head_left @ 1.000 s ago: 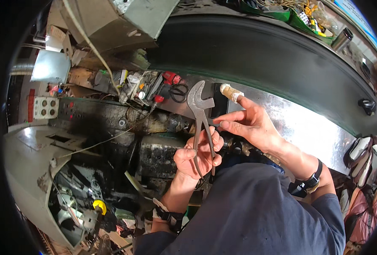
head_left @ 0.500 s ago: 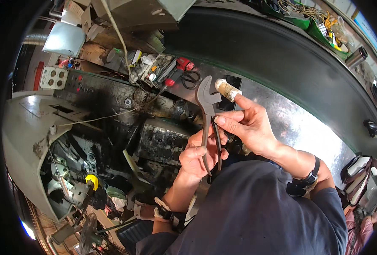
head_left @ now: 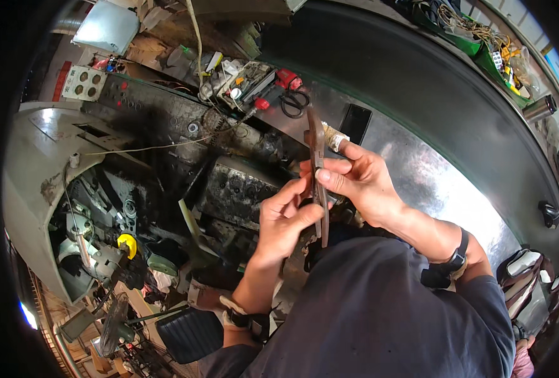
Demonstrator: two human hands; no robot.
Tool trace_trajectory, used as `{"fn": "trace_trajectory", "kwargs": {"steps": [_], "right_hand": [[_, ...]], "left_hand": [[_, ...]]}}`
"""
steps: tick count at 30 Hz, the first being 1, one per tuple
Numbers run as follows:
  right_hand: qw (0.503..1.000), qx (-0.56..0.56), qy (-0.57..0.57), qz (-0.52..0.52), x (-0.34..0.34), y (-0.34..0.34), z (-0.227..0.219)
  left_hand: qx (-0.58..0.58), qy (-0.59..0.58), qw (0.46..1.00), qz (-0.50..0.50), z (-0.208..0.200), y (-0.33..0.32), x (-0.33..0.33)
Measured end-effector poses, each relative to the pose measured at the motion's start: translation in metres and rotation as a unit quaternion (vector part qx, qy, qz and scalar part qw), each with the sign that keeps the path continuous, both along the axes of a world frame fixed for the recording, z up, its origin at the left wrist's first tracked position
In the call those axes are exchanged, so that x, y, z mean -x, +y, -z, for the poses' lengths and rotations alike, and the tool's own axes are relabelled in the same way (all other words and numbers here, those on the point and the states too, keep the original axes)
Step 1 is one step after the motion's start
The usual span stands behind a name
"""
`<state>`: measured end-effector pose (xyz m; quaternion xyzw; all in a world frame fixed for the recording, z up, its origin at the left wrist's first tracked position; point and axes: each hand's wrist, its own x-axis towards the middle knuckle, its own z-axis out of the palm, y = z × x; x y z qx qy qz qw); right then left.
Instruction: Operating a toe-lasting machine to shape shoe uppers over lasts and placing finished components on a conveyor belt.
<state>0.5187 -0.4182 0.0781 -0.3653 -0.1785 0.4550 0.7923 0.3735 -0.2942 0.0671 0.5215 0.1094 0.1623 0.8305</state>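
A pair of dark, rust-brown metal pliers (head_left: 316, 148) is held up in front of my chest, turned nearly edge-on with its jaws pointing away. My left hand (head_left: 284, 223) is closed round the handles, its thumb lying along them. At the joint, the thumb and fingers of my right hand (head_left: 371, 186) pinch the tool. A whitish-tan wrapping (head_left: 335, 137) covers the end of my right index finger, which stretches past the pliers. The jaws' gap is hidden from this side.
Beyond my hands, a black phone (head_left: 356, 123) lies on the metal bench top (head_left: 412, 154). Black-handled scissors (head_left: 294, 103) and a red tool (head_left: 287, 79) sit near a cluttered tray. Greasy machinery (head_left: 238, 189) fills the left, with a thin cable (head_left: 166, 146) strung across it.
The pliers have rotated from showing their broad side, jaws apart, to nearly edge-on. My left hand has shifted its grip on the handles, while my right still pinches near the joint.
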Motion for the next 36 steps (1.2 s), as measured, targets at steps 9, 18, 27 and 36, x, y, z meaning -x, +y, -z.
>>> {"fn": "trace_trajectory", "kwargs": {"steps": [9,18,27,36], "right_hand": [[0.985,-0.06,0.154,-0.039,-0.029,-0.015,0.037],[0.971,-0.127,0.194,-0.056,-0.056,-0.039,0.033],[0.946,-0.213,0.23,-0.079,-0.065,-0.063,0.031],[0.974,-0.15,0.167,0.031,-0.079,-0.125,0.049]], "left_hand": [[-0.782,0.344,0.256,-0.453,-0.007,0.186,0.201],[-0.354,0.515,0.54,-0.563,0.019,0.225,0.277],[0.052,0.233,0.801,-0.549,0.001,0.187,0.211],[0.016,0.298,0.934,-0.197,0.024,0.054,-0.017]]}}
